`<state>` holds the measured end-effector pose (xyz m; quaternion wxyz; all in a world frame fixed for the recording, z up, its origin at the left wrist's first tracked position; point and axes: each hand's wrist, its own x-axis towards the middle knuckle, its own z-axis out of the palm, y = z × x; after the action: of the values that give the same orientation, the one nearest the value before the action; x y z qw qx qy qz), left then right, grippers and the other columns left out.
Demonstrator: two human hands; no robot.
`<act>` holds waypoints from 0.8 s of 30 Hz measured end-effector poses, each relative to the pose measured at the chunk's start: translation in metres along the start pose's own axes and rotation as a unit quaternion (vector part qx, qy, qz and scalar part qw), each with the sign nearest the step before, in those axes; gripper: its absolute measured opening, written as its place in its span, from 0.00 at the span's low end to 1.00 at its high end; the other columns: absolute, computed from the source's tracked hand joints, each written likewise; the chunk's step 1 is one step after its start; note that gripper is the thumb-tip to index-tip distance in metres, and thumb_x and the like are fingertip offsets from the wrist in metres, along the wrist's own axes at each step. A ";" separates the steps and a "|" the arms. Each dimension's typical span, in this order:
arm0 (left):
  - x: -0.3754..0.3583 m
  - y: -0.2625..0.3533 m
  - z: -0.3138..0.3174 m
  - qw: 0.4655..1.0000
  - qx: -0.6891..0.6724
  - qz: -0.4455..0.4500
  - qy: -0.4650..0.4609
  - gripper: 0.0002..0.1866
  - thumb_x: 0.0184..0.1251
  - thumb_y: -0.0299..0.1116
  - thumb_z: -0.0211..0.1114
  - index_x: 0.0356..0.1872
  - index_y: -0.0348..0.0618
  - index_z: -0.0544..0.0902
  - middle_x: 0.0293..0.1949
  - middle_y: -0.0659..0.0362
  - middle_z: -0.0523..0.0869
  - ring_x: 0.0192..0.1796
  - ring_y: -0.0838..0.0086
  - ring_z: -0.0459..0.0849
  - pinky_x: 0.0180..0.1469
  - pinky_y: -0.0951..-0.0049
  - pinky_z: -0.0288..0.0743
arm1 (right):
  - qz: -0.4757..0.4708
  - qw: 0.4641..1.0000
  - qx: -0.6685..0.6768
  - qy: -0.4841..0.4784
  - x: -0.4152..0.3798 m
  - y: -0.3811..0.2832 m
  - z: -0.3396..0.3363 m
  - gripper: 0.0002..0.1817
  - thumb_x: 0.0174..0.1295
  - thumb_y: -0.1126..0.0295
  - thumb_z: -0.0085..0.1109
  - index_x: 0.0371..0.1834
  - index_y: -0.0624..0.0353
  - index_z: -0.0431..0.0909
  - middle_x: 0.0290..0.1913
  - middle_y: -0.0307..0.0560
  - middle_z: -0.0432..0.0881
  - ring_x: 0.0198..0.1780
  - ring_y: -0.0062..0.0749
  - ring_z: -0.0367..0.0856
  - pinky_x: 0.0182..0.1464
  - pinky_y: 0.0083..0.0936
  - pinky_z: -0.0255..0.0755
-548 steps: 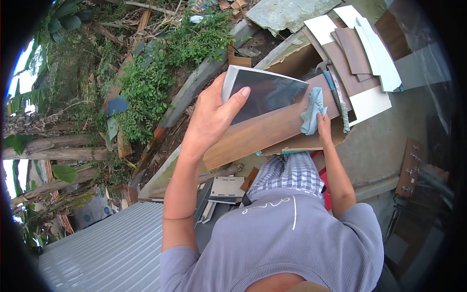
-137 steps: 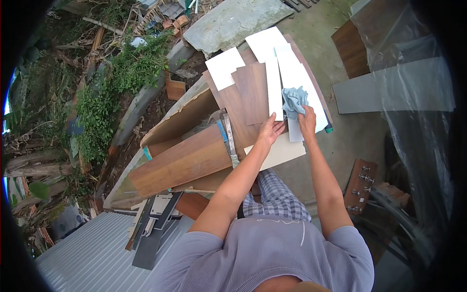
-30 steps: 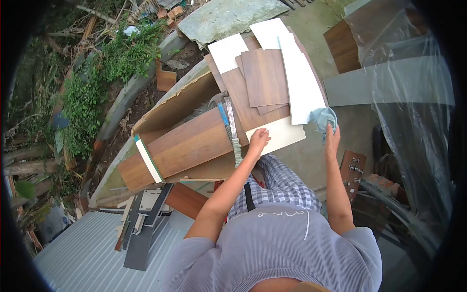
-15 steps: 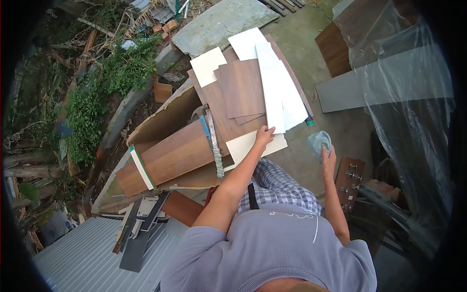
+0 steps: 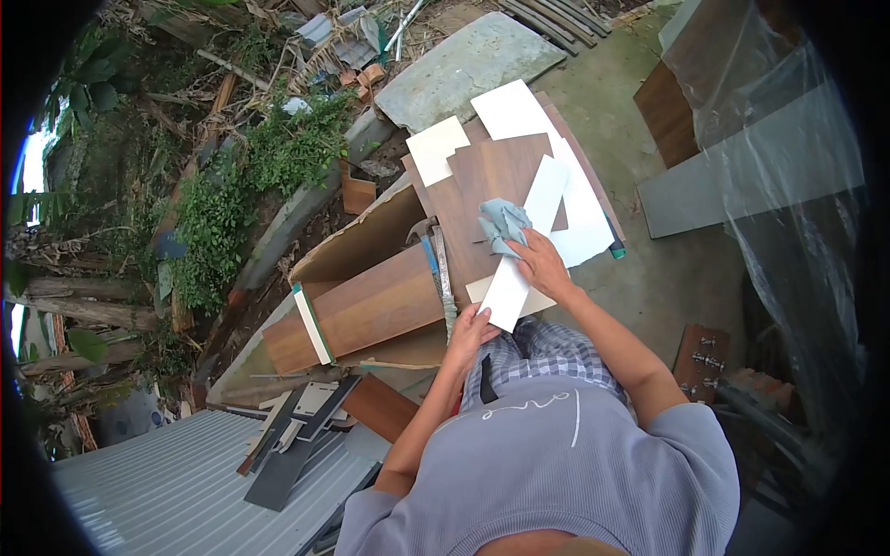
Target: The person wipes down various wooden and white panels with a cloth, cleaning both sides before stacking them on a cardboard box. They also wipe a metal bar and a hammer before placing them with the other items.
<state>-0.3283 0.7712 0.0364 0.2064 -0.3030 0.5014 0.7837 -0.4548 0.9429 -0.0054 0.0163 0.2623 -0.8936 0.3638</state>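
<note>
A narrow white board (image 5: 506,295) slants across the stack in front of me. My left hand (image 5: 471,335) grips its near end, fingers closed on the edge. Over the board's middle, my right hand (image 5: 542,266) presses a crumpled light-blue cloth (image 5: 503,225). Beneath lie brown wood-grain panels (image 5: 491,171) and wider white panels (image 5: 584,218). A cream piece (image 5: 538,301) shows under the board's near part. To the left, a hammer (image 5: 436,250) with a blue and wrapped handle rests beside a long brown plank (image 5: 375,320).
An opened cardboard box (image 5: 357,232) surrounds the long plank. Dark and pale offcuts (image 5: 292,435) lie on corrugated metal sheeting (image 5: 158,482) at lower left. Clear plastic sheeting (image 5: 779,139) drapes over panels at right. A brown board with metal fittings (image 5: 700,361) sits at lower right.
The narrow white board has been drawn toward me and tilted, its near end now in my left hand. My right hand has brought the cloth from the right side onto the board.
</note>
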 end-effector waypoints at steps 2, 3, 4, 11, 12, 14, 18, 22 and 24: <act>-0.021 0.004 -0.013 0.999 0.029 -0.011 0.019 0.16 0.67 0.37 0.53 0.50 0.37 0.70 0.41 0.55 0.79 0.43 0.72 0.80 0.46 0.72 0.75 | 0.051 0.998 -0.019 0.026 0.013 0.029 0.008 0.23 0.50 0.73 0.56 0.53 0.51 0.72 0.55 0.59 0.68 0.60 0.50 0.63 0.61 0.39 0.57; -0.029 0.006 -0.018 0.999 0.029 -0.006 0.023 0.16 0.67 0.37 0.53 0.50 0.37 0.70 0.41 0.55 0.79 0.43 0.72 0.80 0.46 0.72 0.75 | 0.081 0.996 -0.020 0.033 0.021 0.047 0.012 0.22 0.51 0.72 0.55 0.53 0.52 0.72 0.55 0.59 0.68 0.59 0.51 0.64 0.60 0.39 0.58; -0.036 0.006 -0.024 0.999 0.023 -0.011 0.031 0.16 0.67 0.37 0.53 0.50 0.37 0.70 0.41 0.55 0.79 0.42 0.72 0.80 0.45 0.72 0.75 | 0.110 0.992 -0.036 0.047 0.027 0.067 0.019 0.22 0.51 0.73 0.53 0.53 0.56 0.72 0.54 0.61 0.70 0.58 0.53 0.65 0.61 0.38 0.58; -0.061 0.033 -0.026 0.993 0.009 0.017 0.113 0.16 0.67 0.38 0.53 0.49 0.37 0.72 0.36 0.58 0.81 0.34 0.75 0.81 0.38 0.75 0.76 | 0.290 0.956 -0.013 0.039 0.054 0.113 0.009 0.20 0.55 0.71 0.52 0.53 0.57 0.72 0.45 0.60 0.73 0.49 0.54 0.70 0.51 0.40 0.65; -0.063 0.038 -0.027 0.988 0.034 0.032 0.144 0.16 0.66 0.37 0.53 0.48 0.36 0.72 0.34 0.59 0.81 0.33 0.77 0.80 0.36 0.77 0.75 | 0.299 0.953 -0.023 0.047 0.056 0.105 0.006 0.19 0.55 0.71 0.51 0.53 0.58 0.72 0.44 0.59 0.73 0.47 0.54 0.70 0.50 0.40 0.66; -0.058 0.046 -0.025 0.981 0.091 0.075 0.153 0.15 0.66 0.36 0.54 0.47 0.35 0.73 0.32 0.59 0.81 0.32 0.79 0.79 0.35 0.78 0.73 | 0.189 0.976 0.017 0.106 0.057 0.065 -0.001 0.18 0.56 0.73 0.50 0.51 0.60 0.72 0.42 0.57 0.73 0.45 0.53 0.70 0.48 0.40 0.66; -0.061 0.076 -0.006 0.931 0.293 0.150 0.161 0.15 0.64 0.33 0.57 0.45 0.31 0.75 0.31 0.56 0.82 0.32 0.81 0.78 0.34 0.78 0.71 | -0.031 0.982 0.182 -0.034 0.046 -0.067 -0.049 0.18 0.51 0.77 0.54 0.48 0.58 0.73 0.44 0.51 0.73 0.48 0.46 0.70 0.51 0.34 0.65; -0.061 0.088 0.008 0.916 0.298 0.230 0.134 0.14 0.63 0.32 0.57 0.44 0.30 0.75 0.32 0.54 0.83 0.34 0.79 0.79 0.37 0.77 0.72 | -0.188 0.966 0.160 -0.073 0.023 -0.090 -0.048 0.19 0.47 0.78 0.57 0.45 0.53 0.76 0.51 0.50 0.72 0.54 0.45 0.68 0.56 0.38 0.63; -0.063 0.089 0.008 0.902 0.350 0.196 0.162 0.14 0.63 0.32 0.57 0.44 0.31 0.75 0.32 0.54 0.82 0.35 0.78 0.79 0.38 0.77 0.72 | -0.128 0.982 0.130 -0.052 0.021 -0.057 -0.040 0.19 0.48 0.78 0.57 0.46 0.52 0.76 0.52 0.50 0.72 0.54 0.46 0.68 0.56 0.37 0.63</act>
<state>-0.3397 0.7405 0.1408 0.0576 -0.2296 0.8191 0.5225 -0.4523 0.9254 0.0652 -0.0176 0.3933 -0.7971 0.4579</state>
